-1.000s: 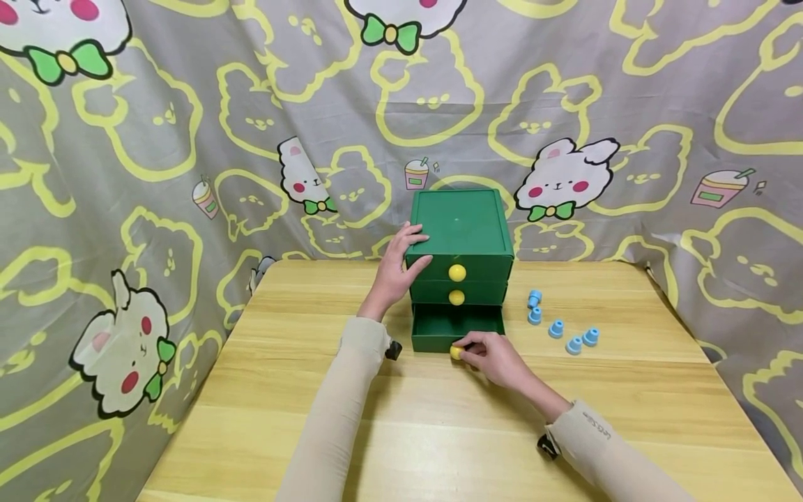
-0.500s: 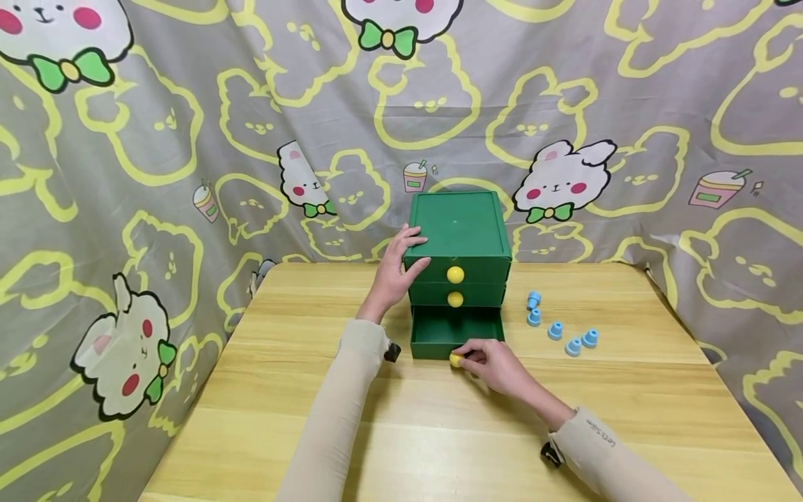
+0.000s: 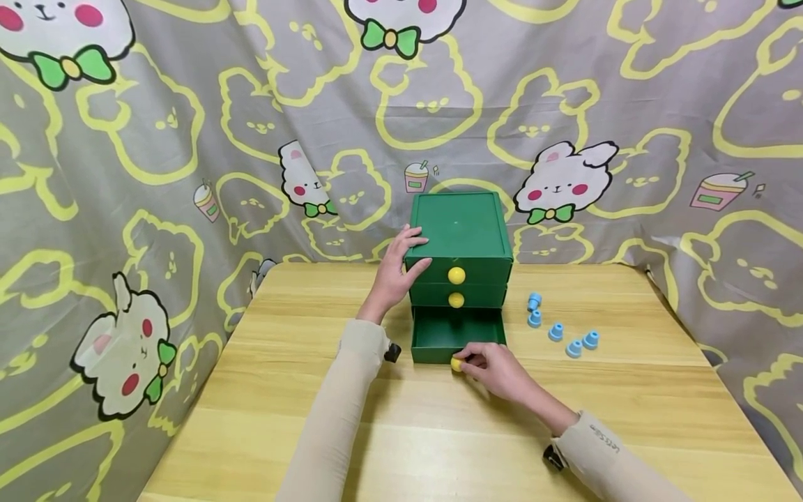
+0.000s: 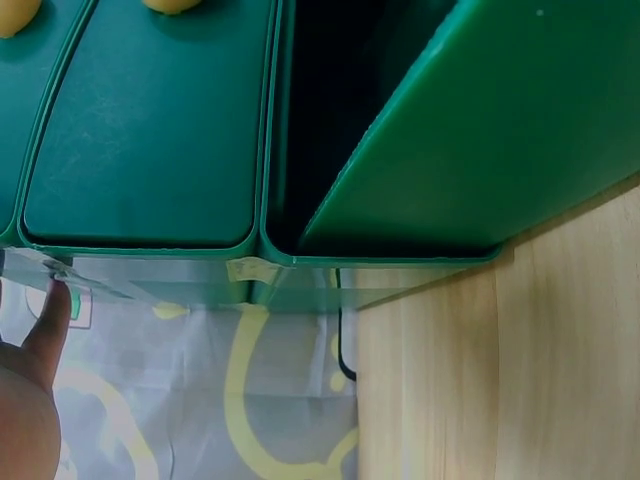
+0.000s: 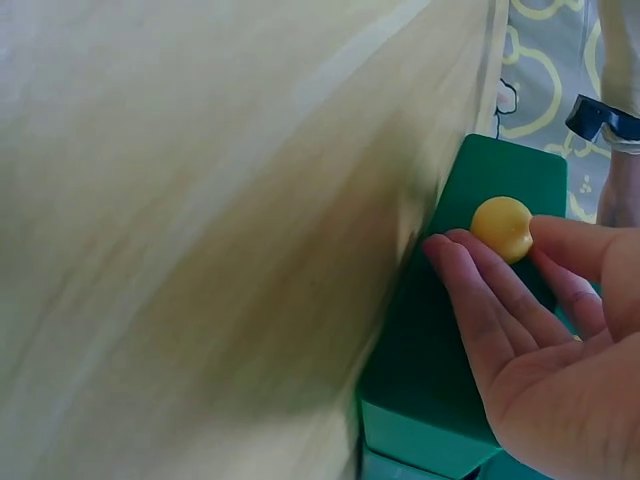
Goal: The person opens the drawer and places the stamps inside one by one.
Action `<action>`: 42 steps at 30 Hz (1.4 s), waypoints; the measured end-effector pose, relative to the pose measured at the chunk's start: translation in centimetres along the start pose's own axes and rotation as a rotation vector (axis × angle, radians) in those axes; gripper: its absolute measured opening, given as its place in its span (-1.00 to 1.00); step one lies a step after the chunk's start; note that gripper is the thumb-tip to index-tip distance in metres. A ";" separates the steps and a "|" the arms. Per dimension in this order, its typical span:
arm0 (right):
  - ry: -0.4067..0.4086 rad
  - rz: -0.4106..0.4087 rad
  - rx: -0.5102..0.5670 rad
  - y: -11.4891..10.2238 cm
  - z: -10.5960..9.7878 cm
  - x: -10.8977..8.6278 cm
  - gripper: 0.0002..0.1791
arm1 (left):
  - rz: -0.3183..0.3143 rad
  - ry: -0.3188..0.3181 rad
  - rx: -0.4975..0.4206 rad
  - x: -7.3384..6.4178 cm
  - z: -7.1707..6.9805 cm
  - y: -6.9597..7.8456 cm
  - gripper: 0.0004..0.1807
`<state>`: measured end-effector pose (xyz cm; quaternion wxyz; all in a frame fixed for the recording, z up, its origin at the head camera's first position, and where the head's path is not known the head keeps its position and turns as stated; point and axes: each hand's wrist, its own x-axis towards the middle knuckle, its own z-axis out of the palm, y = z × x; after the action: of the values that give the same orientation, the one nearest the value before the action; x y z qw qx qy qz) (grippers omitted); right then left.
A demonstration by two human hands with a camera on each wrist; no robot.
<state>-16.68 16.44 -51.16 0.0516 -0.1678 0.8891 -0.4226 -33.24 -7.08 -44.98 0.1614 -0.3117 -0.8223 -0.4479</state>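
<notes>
A green three-drawer cabinet (image 3: 461, 223) with round yellow knobs stands on the table. My left hand (image 3: 395, 268) rests against its left side near the top; in the left wrist view only the thumb and part of the palm show at the lower left. The bottom drawer (image 3: 429, 354) is pulled out, and its visible inside holds nothing. With thumb and fingers my right hand (image 3: 498, 373) pinches that drawer's knob (image 5: 502, 228). The upper two drawers are closed.
Several small light-blue stepped plugs (image 3: 555, 331) lie on the wooden table (image 3: 426, 432) to the right of the cabinet. A grey patterned curtain (image 3: 351, 90) hangs behind the table and along its sides.
The bottom drawer has slid further out toward me, with my right hand moving along on its knob. My left hand has kept its place on the cabinet.
</notes>
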 end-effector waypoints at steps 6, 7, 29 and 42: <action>-0.058 -0.059 -0.068 -0.4 -0.8 -0.4 -0.75 | -0.003 0.001 -0.008 0.0 -0.1 0.2 -0.40; -0.066 -0.070 -0.074 -0.5 -1.0 -0.6 -0.73 | -0.004 0.001 -0.008 0.1 -0.1 0.2 -0.41; 0.383 0.087 -0.178 6.6 -12.9 -0.4 -0.69 | -0.018 -0.001 -0.009 0.1 -0.1 0.3 -0.57; 0.183 0.148 -0.195 9.4 -12.1 0.8 -0.55 | -0.005 -0.003 -0.010 0.1 -0.2 0.0 -0.40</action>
<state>-22.63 30.54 -50.63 -0.0153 -0.0666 0.9369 -0.3429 -33.34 -7.23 -44.86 0.1574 -0.3112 -0.8210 -0.4520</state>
